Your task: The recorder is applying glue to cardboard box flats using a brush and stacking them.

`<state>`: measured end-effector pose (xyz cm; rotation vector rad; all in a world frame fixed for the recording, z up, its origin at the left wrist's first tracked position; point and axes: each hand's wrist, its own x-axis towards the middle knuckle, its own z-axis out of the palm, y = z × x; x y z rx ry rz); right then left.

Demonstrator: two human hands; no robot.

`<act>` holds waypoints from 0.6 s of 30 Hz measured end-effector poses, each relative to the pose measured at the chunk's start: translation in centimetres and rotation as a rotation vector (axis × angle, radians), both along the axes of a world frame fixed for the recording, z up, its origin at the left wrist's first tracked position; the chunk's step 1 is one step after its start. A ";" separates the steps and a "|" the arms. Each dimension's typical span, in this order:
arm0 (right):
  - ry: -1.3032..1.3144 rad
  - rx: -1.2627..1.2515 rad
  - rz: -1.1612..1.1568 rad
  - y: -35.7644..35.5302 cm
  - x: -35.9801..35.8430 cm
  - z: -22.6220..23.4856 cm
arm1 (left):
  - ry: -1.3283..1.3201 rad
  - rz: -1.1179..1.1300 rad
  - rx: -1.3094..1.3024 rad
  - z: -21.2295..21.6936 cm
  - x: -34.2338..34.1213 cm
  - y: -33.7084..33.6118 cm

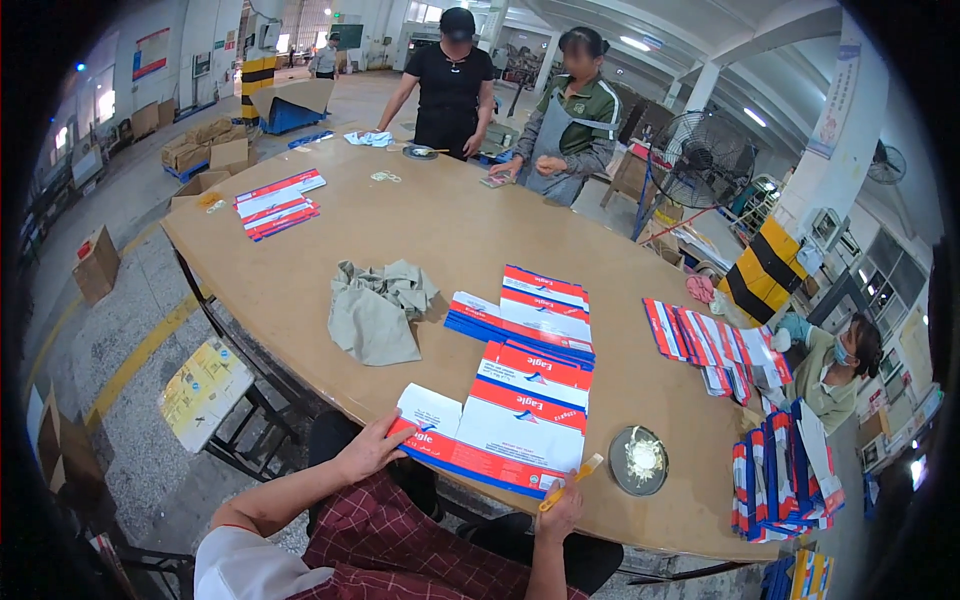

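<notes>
- At the near edge of the brown table (255,300), a flattened red, white and blue carton (520,425) lay in front of the person, its lower edge close to the rim; the number of layers beneath it was unclear.
- The left hand (372,452) was partly curled, its fingers on the carton's left end.
- The right hand (560,508) was curled around a yellow tool (586,472), seemingly a brush, by the carton's lower right corner; whether it also gripped that corner could not be told.
- Any residue on the tool could have smeared the print if the wrist dipped.
- An uneven pull by the 2 hands might have skewed the carton or disturbed the carton stack (545,310) just behind.
- A sweep of the right forearm might have knocked the dark dish (620,442) holding what looked like white paste (645,458).
- A crumpled grey-green cloth (375,310) also lay on the table, with 1 fanned carton row (690,335) farther right.
- Around it were 3 co-workers: 1 person in black (450,85), 1 person in a green jacket (580,105) and 1 masked person (835,390).
- Beyond stood a large fan (703,160) and a striped pillar (765,270); left, a worn stool (205,395).
</notes>
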<state>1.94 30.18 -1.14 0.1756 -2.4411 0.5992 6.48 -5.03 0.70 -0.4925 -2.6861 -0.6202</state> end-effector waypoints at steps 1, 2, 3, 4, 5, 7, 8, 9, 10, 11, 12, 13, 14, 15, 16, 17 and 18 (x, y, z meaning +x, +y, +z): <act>-0.007 0.008 -0.022 -0.1 -0.1 0.1 | -0.004 0.002 -0.007 0.0 -0.2 0.1; -0.015 0.017 -0.044 -0.2 -0.3 0.1 | -0.003 0.003 0.025 -0.2 -0.8 0.3; -0.022 0.009 -0.045 -0.2 -0.3 0.2 | -0.003 0.002 0.055 -0.2 -1.1 0.4; -0.007 -0.021 -0.047 -0.1 -0.5 0.3 | -0.010 0.001 0.048 -0.1 -1.1 0.5; 0.009 -0.051 -0.049 -0.1 -0.4 0.4 | -0.002 0.008 0.038 0.0 -1.1 0.7; 0.053 0.032 -0.053 0.0 -0.6 0.7 | 0.020 0.019 0.027 -0.3 -1.3 0.6; 0.100 0.119 -0.057 0.0 -0.6 0.7 | 0.019 0.020 0.024 -0.4 -1.2 0.5; 0.102 0.115 -0.058 0.0 -0.6 0.7 | 0.013 0.016 0.032 -0.4 -1.2 0.6; 0.021 0.096 -0.094 0.0 -0.5 0.5 | 0.008 0.013 0.040 -0.3 -1.3 0.6; -0.061 0.077 -0.128 0.0 -0.5 0.5 | 0.011 0.013 0.038 -0.3 -1.3 0.8; -0.062 0.076 -0.128 -0.1 -0.4 0.6 | -0.001 0.013 0.042 0.0 -1.1 1.1; -0.067 0.012 -0.103 -0.2 -0.3 0.8 | -0.013 0.014 0.047 0.1 -0.9 1.3; -0.072 -0.052 -0.077 -0.3 -0.3 0.9 | -0.014 0.015 0.047 -0.2 -0.9 1.4; -0.071 -0.053 -0.078 -0.1 -0.3 1.0 | 0.013 0.017 0.055 -0.5 -1.1 1.5; -0.085 -0.082 -0.070 0.0 -0.3 0.9 | 0.040 0.020 0.063 -0.6 -1.2 1.6; -0.099 -0.112 -0.062 0.1 -0.3 0.8 | 0.041 0.020 0.063 -0.8 -1.0 1.5; -0.097 -0.110 -0.063 0.1 -0.5 0.7 | 0.029 0.014 0.059 -0.6 -1.1 1.5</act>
